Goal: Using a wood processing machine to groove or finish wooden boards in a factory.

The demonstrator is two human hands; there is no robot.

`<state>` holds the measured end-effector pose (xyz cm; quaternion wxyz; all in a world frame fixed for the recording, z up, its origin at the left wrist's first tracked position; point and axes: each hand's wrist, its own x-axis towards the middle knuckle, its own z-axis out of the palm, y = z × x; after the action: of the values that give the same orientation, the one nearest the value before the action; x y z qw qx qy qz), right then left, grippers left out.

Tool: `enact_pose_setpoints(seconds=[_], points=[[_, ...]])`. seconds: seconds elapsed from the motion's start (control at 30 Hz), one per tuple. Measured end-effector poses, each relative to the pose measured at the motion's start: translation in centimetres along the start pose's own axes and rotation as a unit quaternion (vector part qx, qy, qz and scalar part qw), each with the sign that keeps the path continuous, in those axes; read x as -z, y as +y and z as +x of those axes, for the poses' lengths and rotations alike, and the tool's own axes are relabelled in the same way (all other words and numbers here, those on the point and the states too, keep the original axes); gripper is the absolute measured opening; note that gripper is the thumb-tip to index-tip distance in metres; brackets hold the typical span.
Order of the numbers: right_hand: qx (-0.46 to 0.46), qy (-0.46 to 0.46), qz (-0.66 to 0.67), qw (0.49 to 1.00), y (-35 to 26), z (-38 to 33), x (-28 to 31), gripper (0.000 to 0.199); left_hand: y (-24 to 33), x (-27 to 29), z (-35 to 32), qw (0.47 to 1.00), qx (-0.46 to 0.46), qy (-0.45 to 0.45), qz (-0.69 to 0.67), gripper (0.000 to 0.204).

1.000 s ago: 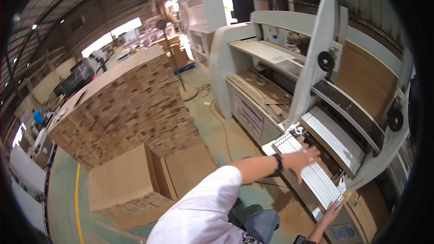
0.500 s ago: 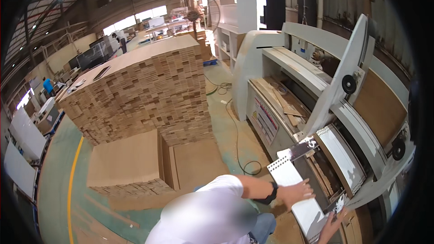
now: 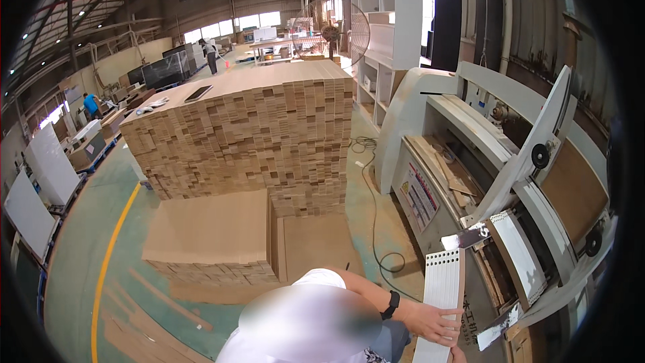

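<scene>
A stack of narrow white boards (image 3: 441, 289) with rows of round holes at its far end is held between my two hands beside the machine. My left hand (image 3: 435, 323), with a black watch on the wrist, lies across the stack, its fingers bent over the right edge. My right hand (image 3: 458, 355) grips the same stack lower down at the frame's bottom edge; only part of it shows. Another set of white boards with holes (image 3: 519, 255) lies on the machine (image 3: 396, 121), to the right of my hands.
A tall pile of brown boards (image 3: 255, 141) stands ahead, with a phone (image 3: 198, 93) on top. A lower pile (image 3: 208, 228) sits nearer. A cable (image 3: 373, 228) runs over the floor by the machine. Two people (image 3: 209, 55) are far off at the left.
Both hands have drawn the white board stack left, off the machine's front edge, and turned it more lengthwise to me. My view has swung left.
</scene>
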<state>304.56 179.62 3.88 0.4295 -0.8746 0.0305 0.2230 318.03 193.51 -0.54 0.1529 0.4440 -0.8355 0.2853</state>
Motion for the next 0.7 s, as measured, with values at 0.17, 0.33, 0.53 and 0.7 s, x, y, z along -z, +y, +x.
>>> enact_pose_setpoints(seconds=[0.17,0.33,0.53,0.7], points=[[0.01,0.028,0.066,0.997,1.8,-1.0,0.1,0.074,1.2,0.0,-0.8,0.994,0.104,0.024,-0.005,0.067],[0.034,0.217,0.173,0.96,9.5,-4.6,5.3,0.085,2.4,0.4,-4.0,0.917,0.376,0.027,-0.13,0.073],[-0.077,0.426,-0.13,0.892,21.6,-6.2,10.5,0.102,5.4,1.0,-10.7,0.729,0.638,0.13,-0.211,0.061],[-0.13,0.363,-0.36,0.849,20.5,-5.7,12.0,0.1,8.6,3.4,-12.5,0.641,0.72,0.192,-0.185,0.05]])
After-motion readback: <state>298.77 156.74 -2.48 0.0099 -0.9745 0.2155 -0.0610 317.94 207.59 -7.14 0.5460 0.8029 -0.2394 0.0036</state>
